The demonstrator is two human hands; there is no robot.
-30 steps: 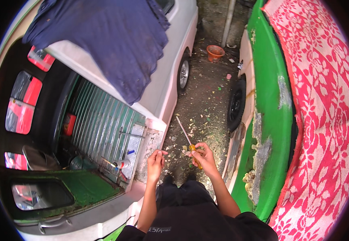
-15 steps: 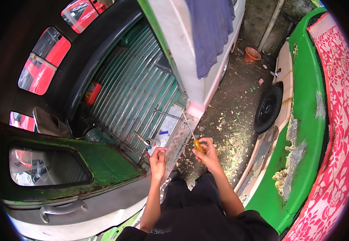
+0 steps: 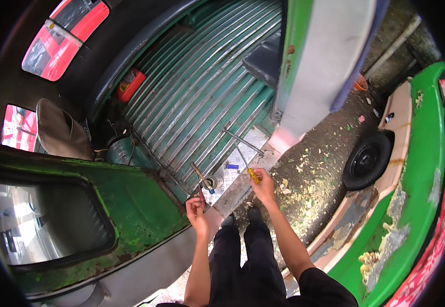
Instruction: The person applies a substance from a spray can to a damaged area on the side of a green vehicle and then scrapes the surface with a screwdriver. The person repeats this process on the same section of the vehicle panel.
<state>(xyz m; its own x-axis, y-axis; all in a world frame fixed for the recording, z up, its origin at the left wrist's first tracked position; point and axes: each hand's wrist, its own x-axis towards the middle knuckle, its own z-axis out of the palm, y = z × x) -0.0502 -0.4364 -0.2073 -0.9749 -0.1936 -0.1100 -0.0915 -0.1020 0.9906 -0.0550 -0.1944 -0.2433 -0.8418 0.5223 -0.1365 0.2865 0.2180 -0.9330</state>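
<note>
My right hand point(image 3: 262, 185) is closed round the yellow handle of a screwdriver point(image 3: 253, 176), its metal shaft pointing up and left over the sill. My left hand point(image 3: 197, 215) pinches a thin tool with a dark red handle point(image 3: 201, 196); its far end cannot be made out. Just beyond that hand, a round tin point(image 3: 210, 182) stands by the sill, with a wooden-handled stick point(image 3: 199, 171) beside it. On a silver tread plate point(image 3: 253, 139) lie a small blue object point(image 3: 231, 166) and a T-shaped metal bar tool point(image 3: 243, 141).
Before me is a vehicle's ribbed green floor point(image 3: 197, 87), with a red container point(image 3: 130, 85) and a dark pad point(image 3: 265, 59). A rusty green door point(image 3: 145, 204) stands at left. To the right are debris on the ground, a black wheel point(image 3: 368, 159) and a peeling green panel point(image 3: 417, 179).
My view has moved closer to the vehicle's floor and shifted left. The screwdriver stays in my right hand and the red-handled tool in my left; both hands reach nearer to the sill.
</note>
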